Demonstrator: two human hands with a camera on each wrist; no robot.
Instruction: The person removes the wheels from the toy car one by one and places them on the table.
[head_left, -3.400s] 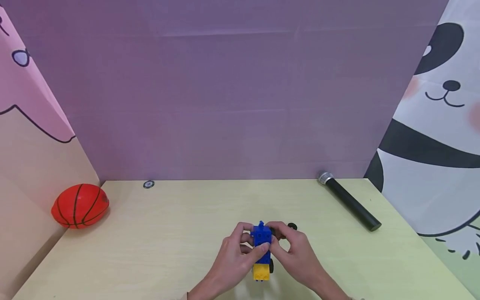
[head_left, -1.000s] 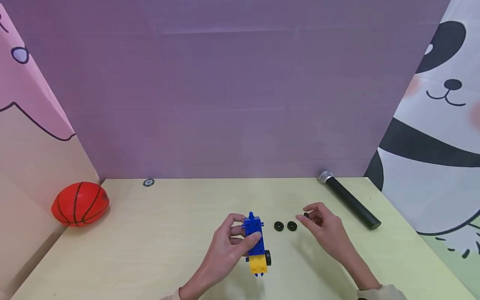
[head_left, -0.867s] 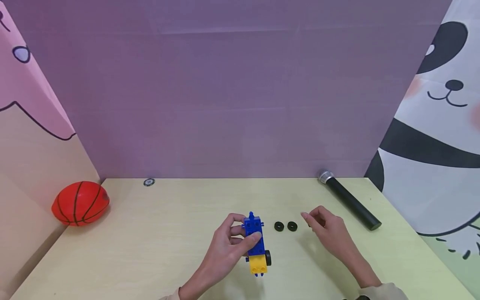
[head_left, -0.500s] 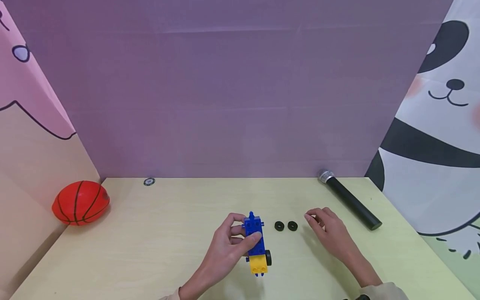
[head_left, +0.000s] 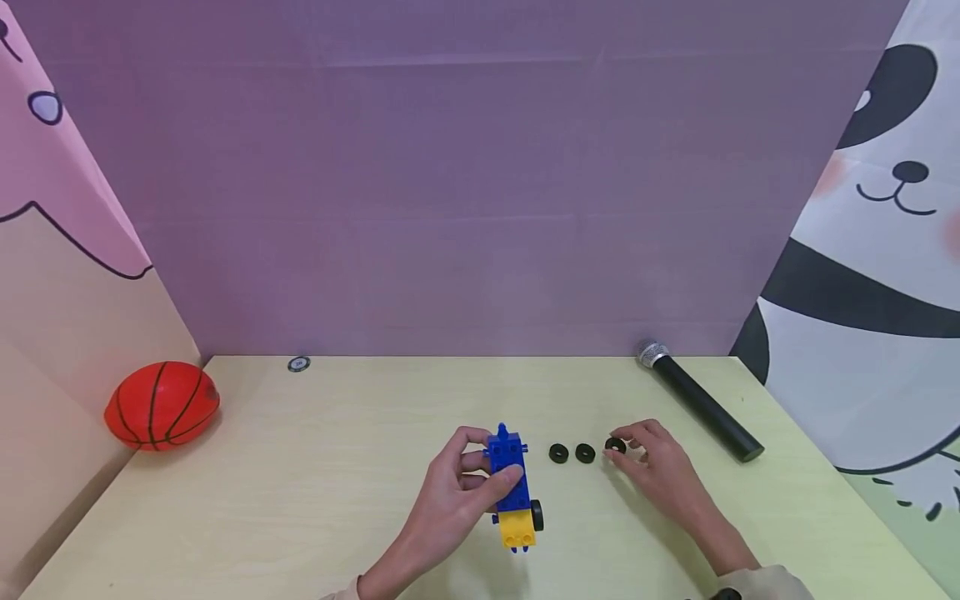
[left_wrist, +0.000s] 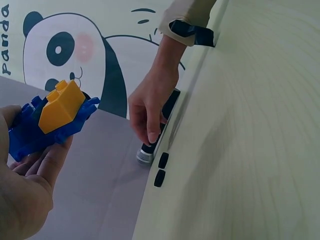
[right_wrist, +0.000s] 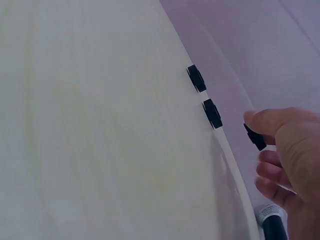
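My left hand grips a blue and yellow toy block car, thumb across its blue top. One black wheel is fitted at the right side of the yellow end; bare blue axle stubs stick out elsewhere. In the left wrist view, the toy's yellow sloped block faces up above my fingers. My right hand pinches a loose black wheel between thumb and fingertips. The right wrist view has that wheel edge-on at the thumb tip. Beside it two more black wheels lie flat in a row.
A black microphone with a silver head lies right of my right hand. A red ball with basketball lines rests at the table's left edge, and a small round chip lies at the back. A purple backdrop rises behind the table.
Both hands were on the toy at first, with a wheel at its far right side. That wheel is off; my right hand has moved right, now holding a wheel beside the other two.
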